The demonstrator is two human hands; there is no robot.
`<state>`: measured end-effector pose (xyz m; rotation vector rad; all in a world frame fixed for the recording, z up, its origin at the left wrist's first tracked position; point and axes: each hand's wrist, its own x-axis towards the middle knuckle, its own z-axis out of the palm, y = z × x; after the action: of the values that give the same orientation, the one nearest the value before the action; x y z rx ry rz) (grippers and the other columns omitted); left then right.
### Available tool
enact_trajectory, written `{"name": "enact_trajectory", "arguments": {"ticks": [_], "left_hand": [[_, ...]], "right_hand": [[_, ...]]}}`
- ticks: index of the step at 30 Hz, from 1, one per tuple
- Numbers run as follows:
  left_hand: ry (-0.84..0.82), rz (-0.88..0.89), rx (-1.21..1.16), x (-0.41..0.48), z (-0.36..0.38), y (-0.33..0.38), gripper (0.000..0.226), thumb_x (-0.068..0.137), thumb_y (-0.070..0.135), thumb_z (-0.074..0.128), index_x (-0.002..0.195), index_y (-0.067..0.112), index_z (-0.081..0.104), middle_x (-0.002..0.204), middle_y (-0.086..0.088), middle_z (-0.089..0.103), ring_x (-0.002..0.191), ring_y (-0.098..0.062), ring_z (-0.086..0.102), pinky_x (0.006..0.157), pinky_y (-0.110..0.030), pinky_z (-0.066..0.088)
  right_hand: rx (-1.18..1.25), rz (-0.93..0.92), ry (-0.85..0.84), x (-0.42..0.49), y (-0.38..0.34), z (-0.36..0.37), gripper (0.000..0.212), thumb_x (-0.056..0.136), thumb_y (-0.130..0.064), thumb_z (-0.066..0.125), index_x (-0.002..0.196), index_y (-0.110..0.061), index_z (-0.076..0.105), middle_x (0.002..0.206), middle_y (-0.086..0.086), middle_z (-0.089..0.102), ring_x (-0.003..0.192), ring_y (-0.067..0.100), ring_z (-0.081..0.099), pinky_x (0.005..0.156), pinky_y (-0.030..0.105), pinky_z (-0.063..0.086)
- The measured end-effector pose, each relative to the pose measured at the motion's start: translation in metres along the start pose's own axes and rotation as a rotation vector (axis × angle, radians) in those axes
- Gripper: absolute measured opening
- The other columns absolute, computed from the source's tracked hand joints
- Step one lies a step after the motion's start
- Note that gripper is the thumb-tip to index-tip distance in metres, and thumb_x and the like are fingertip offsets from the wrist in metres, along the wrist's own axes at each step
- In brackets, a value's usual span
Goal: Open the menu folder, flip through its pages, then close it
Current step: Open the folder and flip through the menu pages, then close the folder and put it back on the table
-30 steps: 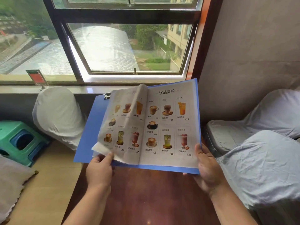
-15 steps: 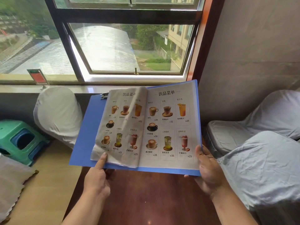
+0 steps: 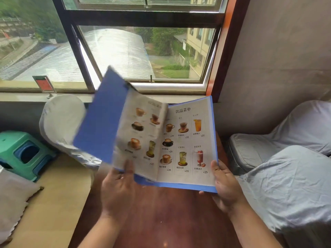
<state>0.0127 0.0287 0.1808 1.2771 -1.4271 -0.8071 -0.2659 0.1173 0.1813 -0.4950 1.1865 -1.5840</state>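
Observation:
The blue menu folder is held above the dark wooden table, half folded, its left cover raised steeply and blurred. Inside, drink-menu pages show cups and glasses with prices. My left hand is under the folder's lower left edge, with a finger up against the left page. My right hand grips the folder's lower right corner, thumb lying on the right page.
A window with a dark frame fills the wall ahead, with a small red sign on its sill. White-covered chairs stand at the left and right. A green and blue plastic stool sits at the left.
The left cover and left pages have swung up from lying flat toward the right side. My left hand moved right, under the folder. My right hand kept its grip.

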Motion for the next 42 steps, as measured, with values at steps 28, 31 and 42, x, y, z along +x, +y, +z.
{"name": "enact_trajectory", "arguments": {"ticks": [28,31,42], "left_hand": [[-0.226,-0.28,-0.265,0.008,0.014,0.004,0.042,0.082,0.038,0.083,0.117,0.022,0.067,0.113,-0.005,0.081,0.099,-0.026,0.08,0.088,-0.058,0.063],[-0.224,-0.283,-0.243,0.008,0.016,0.0,0.043,0.08,0.042,0.08,0.117,0.023,0.067,0.112,-0.004,0.081,0.099,-0.026,0.079,0.087,-0.054,0.063],[-0.607,-0.549,0.41,-0.079,0.025,-0.132,0.022,0.084,0.04,0.085,0.091,0.027,0.068,0.088,0.01,0.078,0.067,0.002,0.071,0.055,-0.02,0.048]], "right_hand": [[-0.119,-0.101,-0.143,0.01,-0.001,0.008,0.031,0.109,-0.023,0.057,0.136,-0.017,0.071,0.137,0.016,0.075,0.124,0.037,0.072,0.093,0.044,0.065],[-0.148,-0.091,-0.138,0.014,0.002,0.005,0.033,0.105,-0.028,0.06,0.134,-0.02,0.072,0.135,0.013,0.077,0.121,0.034,0.075,0.09,0.043,0.066],[-0.964,0.253,0.083,-0.019,0.123,-0.094,0.003,0.099,-0.019,0.075,0.102,-0.021,0.075,0.105,-0.001,0.084,0.089,0.015,0.079,0.082,0.041,0.065]]}}
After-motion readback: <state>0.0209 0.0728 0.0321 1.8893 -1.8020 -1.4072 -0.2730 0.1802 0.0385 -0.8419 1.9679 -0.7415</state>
